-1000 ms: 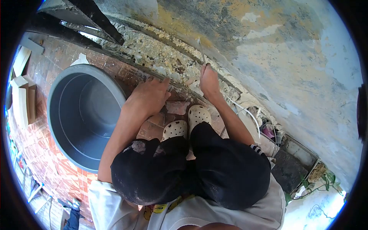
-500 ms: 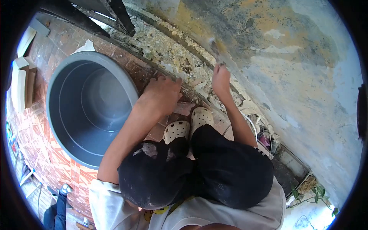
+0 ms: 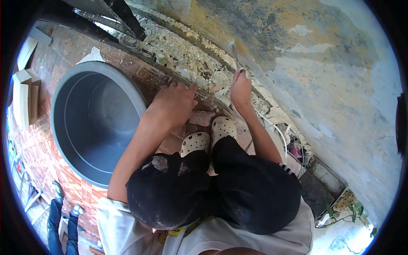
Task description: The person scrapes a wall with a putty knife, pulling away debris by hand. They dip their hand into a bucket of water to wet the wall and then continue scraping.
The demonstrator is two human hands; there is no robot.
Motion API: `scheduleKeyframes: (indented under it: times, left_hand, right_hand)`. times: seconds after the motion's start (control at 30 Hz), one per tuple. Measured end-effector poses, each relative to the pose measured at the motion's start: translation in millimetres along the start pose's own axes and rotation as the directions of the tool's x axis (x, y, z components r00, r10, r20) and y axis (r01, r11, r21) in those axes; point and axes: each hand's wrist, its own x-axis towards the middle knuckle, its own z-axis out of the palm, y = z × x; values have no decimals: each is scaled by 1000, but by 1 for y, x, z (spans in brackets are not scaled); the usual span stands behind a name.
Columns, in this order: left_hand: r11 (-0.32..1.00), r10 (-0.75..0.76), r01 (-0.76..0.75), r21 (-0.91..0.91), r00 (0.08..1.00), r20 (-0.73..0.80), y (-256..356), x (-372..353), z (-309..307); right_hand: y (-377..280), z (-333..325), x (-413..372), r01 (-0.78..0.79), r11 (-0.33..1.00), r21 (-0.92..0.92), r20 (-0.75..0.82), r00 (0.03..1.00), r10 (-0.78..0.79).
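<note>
My right hand (image 3: 241,90) is closed around a slim hand tool (image 3: 234,54) with a pale tip, whose exact kind I cannot tell. The tool points up along the foot of the stained wall (image 3: 297,72), over a narrow rubble-filled strip (image 3: 187,55). On the left edge of that strip lies my left hand (image 3: 172,104), palm down with fingers apart and nothing held. Beside it, to the left, stands a big grey plastic tub (image 3: 140,91), with pale dust on its bottom. Below my left hand, a flat broken piece (image 3: 201,118) lies by my cream clogs (image 3: 195,143).
Dark metal legs (image 3: 123,19) stand at the upper left. A white cable (image 3: 276,129) loops near my right forearm, above a grey trough (image 3: 325,182) by the wall. Pale boxes (image 3: 26,97) sit at far left. Another person's legs (image 3: 55,221) show at lower left.
My right hand has shifted slightly left and down with the tool, now less blurred. My left hand has slid a little left along the edge. The other person's legs have come further into view.
</note>
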Motion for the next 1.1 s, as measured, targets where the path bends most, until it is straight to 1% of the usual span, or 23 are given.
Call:
scheduleKeyframes:
  times: [0.1,0.2,0.3,0.37,0.4,0.43,0.5,0.53,0.63,0.7,0.8,0.83,0.9,0.93,1.03,1.07,1.1]
  left_hand:
    - [1000,-22,22,8,999,37,-1,1,-4]
    - [999,-23,24,-22,999,44,1,2,-1]
    - [1000,13,-13,-7,1000,2,-1,1,3]
    - [999,21,-20,30,1000,-21,-7,0,2]
    - [999,21,-21,46,1000,-15,-6,1,4]
    - [998,31,-31,61,1000,-2,-4,2,6]
    - [1000,-21,21,7,998,55,-1,1,-1]
    - [999,-42,43,-11,996,83,1,1,-5]
    - [1000,-1,1,-17,1000,1,-1,1,0]
    - [1000,-13,13,0,1000,13,-2,0,-4]
    - [1000,-11,12,-26,999,33,0,5,-1]
    - [999,-13,15,-34,999,48,0,2,-1]
    - [999,14,-14,-30,1000,11,-2,3,-2]
    - [999,21,-21,-42,1000,8,-3,0,0]
    - [999,-5,3,53,999,43,0,1,2]
    - [1000,-7,6,30,999,33,-1,3,4]
    - [1000,-8,8,9,1000,29,-4,4,5]
  right_hand:
    - [-5,-5,5,-1,998,69,5,1000,0]
    - [-10,15,21,86,996,-9,-45,995,-87]
    - [-12,14,-2,-16,989,144,-6,1000,17]
    - [-9,16,-3,-34,986,165,-84,995,48]
    - [-4,17,-5,-50,985,166,-118,991,70]
    - [0,21,-4,-27,991,134,-128,991,44]
    - [2,27,4,23,997,71,-149,989,-12]
    - [2,26,3,25,997,74,-137,990,-15]
    - [-1,17,1,2,998,70,-89,996,4]
    - [-5,11,9,-25,999,40,-36,999,27]
    - [-17,34,30,117,992,53,-120,987,-110]
    - [-2,35,16,81,996,38,-107,991,-76]
    - [10,41,11,76,996,47,-125,990,-69]
    - [-10,17,-1,-142,967,212,-37,987,154]
    - [-15,19,15,-75,991,111,-25,997,78]
    - [-17,25,29,-12,998,62,-41,999,14]
    - [-13,23,25,-1,999,43,-29,1000,2]
